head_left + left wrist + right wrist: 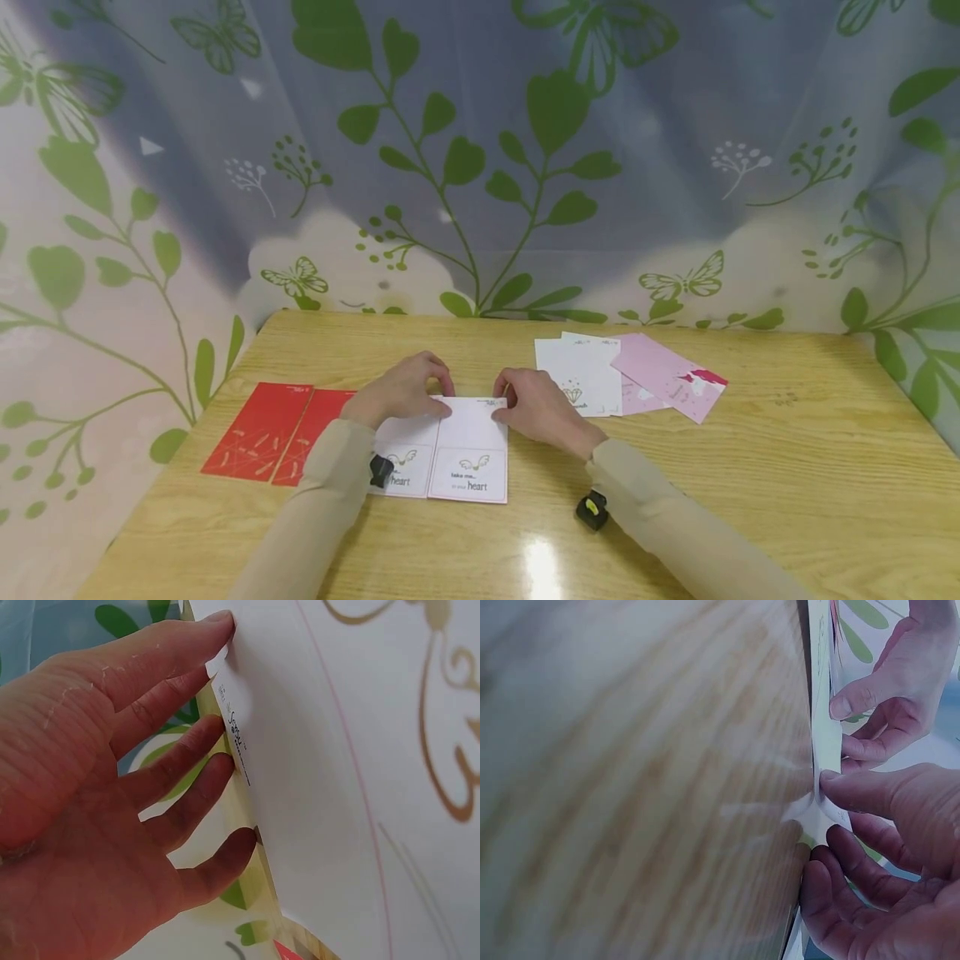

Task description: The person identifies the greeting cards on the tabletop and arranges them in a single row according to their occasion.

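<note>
A white card (471, 450) printed "take me... to your heart" lies at the middle of the wooden table (750, 467), with a like card (408, 462) touching its left side. My left hand (405, 390) holds the card's far edge at the left corner, thumb on top and fingers curled behind the edge (225, 750). At the far right corner, my right hand (536, 408) pinches the card (819, 817) between thumb and fingers, with that corner raised slightly off the table (630, 787). The left hand (892, 697) shows beyond it in the right wrist view.
Two red cards (258, 432) lie at the table's left edge. A fan of white cards (577, 371) and pink cards (663, 375) sits at the back right. A leaf-printed curtain (480, 167) hangs close behind the table.
</note>
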A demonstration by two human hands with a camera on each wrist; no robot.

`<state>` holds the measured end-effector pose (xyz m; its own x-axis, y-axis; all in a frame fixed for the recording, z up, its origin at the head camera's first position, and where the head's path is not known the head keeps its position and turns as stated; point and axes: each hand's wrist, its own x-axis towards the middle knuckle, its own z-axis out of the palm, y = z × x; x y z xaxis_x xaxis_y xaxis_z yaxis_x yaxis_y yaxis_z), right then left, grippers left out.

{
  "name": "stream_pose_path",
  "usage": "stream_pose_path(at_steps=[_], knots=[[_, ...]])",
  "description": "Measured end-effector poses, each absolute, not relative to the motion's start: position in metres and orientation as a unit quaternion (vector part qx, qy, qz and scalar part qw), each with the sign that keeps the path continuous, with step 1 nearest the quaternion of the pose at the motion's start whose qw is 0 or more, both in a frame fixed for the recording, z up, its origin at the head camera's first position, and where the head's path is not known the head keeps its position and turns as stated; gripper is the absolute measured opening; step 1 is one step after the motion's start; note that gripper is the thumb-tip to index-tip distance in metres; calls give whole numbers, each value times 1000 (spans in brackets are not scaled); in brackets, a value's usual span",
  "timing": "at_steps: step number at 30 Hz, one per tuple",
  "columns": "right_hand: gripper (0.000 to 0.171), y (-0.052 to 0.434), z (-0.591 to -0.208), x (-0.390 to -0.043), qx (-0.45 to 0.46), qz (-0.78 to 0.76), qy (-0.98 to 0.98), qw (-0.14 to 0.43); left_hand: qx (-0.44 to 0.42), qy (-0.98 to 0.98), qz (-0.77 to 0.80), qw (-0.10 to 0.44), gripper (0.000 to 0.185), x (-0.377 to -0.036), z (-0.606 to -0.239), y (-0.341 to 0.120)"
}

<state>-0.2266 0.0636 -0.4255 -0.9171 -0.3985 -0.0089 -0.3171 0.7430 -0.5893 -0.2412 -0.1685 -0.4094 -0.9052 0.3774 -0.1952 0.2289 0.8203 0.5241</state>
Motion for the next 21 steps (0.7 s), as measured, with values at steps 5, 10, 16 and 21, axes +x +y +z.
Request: stream_pose_path(at_steps=[5,10,16,21], knots=[[20,63,-427,-227,-192,-300,932,59,156,944,248,149,10,-242,-408,-167],[26,65,-426,-226,-193,-305,931,54,152,946,239,156,11,-243,-405,-163],[25,68,-426,-224,-193,-310,930,48,178,948,219,151,11,-244,-405,-164],[22,76,-424,-221,-199,-332,921,35,198,945,216,145,6,-246,-405,-166]])
